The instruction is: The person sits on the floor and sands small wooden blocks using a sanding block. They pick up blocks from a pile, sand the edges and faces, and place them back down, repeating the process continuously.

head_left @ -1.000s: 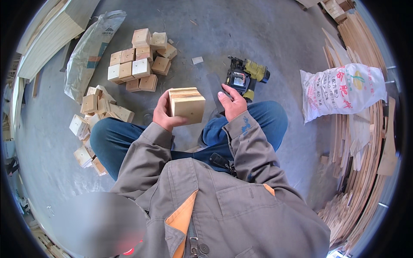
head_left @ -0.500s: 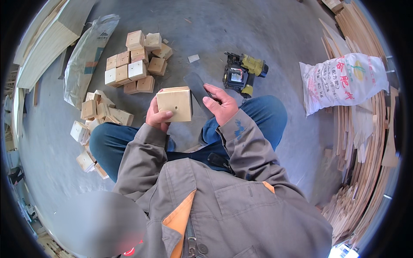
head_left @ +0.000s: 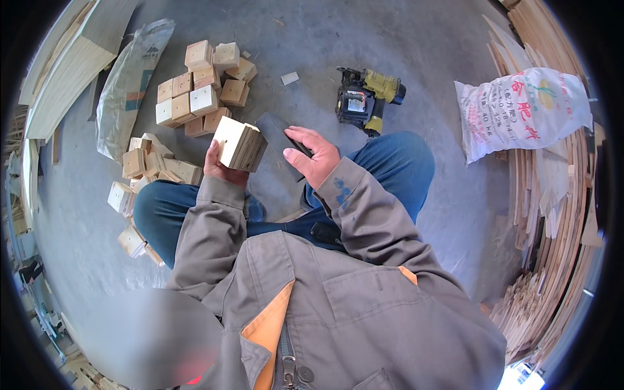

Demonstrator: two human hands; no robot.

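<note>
My left hand (head_left: 222, 168) grips a squarish layered wooden block (head_left: 248, 151), tilted so that its pale face and stacked side layers show. Just right of it, my right hand (head_left: 314, 156) is closed on a thin, flat, dark grey strip (head_left: 275, 135). The strip's far end is blurred, and I cannot make out its exact kind. It lies close beside the block's right side; whether they touch, I cannot tell. Similar wooden blocks (head_left: 185, 99) are piled on the floor ahead to the left, and more blocks (head_left: 153, 162) lie beside my left knee.
A black and yellow nail gun (head_left: 365, 101) rests on the floor beyond my right knee. To the right, a printed white sack (head_left: 526, 114) lies against stacked wooden strips (head_left: 552, 240). Wooden sheets (head_left: 71, 65) and a plastic sack (head_left: 130, 91) stand at the far left.
The block has turned from its broad face to showing its layered side, and moved slightly left. My right hand and the strip have also shifted left.
</note>
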